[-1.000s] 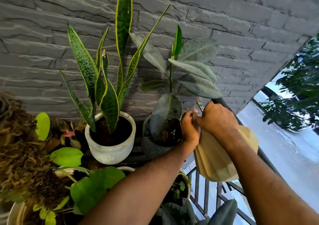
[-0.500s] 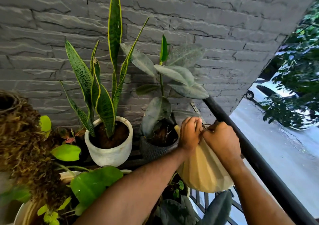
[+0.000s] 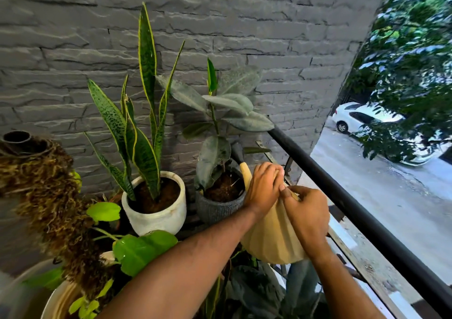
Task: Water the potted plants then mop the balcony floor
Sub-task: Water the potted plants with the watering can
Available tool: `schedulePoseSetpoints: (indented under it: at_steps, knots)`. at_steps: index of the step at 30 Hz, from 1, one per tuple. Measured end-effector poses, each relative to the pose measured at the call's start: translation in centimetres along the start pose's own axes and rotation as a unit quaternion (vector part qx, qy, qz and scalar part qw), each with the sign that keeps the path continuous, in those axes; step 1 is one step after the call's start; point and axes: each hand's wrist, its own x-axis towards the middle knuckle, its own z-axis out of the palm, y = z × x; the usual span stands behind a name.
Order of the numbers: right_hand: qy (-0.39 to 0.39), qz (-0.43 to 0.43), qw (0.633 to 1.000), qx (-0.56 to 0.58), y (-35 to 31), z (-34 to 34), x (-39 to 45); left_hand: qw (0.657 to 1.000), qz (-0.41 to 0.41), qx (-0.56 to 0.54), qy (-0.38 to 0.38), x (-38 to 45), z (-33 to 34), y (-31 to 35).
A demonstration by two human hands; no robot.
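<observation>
A cream ribbed watering can [image 3: 269,238] is tilted, its black-tipped spout [image 3: 238,153] above the soil of a rubber plant in a dark grey pot [image 3: 217,208]. My left hand [image 3: 263,186] grips the can's top near the spout base. My right hand [image 3: 307,213] holds the can's upper side, fingers curled over it. Thin drops fall onto the soil. A snake plant stands in a white pot [image 3: 156,218] to the left.
A grey stone wall [image 3: 220,37] backs the plants. A black balcony railing [image 3: 367,221] runs diagonally at the right, with a street and white car [image 3: 362,118] beyond. A moss pole [image 3: 49,196] and broad green leaves [image 3: 141,247] crowd the lower left.
The can has tilted further toward the grey pot and its spout now shows over the soil. Both hands shifted slightly on the can; the view panned right.
</observation>
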Motion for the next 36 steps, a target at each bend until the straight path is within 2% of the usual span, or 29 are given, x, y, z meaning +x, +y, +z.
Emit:
schedulePoseSetpoints:
  at_steps: [7, 19, 24, 30, 36]
  knots:
    - [0.055, 0.029, 0.992, 0.107, -2.0, -1.5, -5.7, 0.995, 0.094, 0.027, -0.01, -2.6, -4.2, 2.7]
    - [0.129, 0.016, 0.975, 0.18, -7.2, -0.6, -17.8, 0.972, 0.231, 0.029, 0.018, -10.5, -15.0, 4.0]
    - [0.142, 0.027, 0.963, 0.228, -9.2, 0.9, -23.5, 0.982, 0.189, 0.004, 0.014, -15.1, -19.9, 3.2]
    - [0.124, 0.018, 0.954, 0.273, -10.1, 1.7, -28.1, 0.987, 0.161, -0.008, 0.011, -19.6, -23.6, 3.2]
    - [0.099, 0.064, 0.953, 0.278, -10.2, 1.0, -33.0, 0.992, 0.127, 0.0, 0.01, -24.7, -25.5, 3.4]
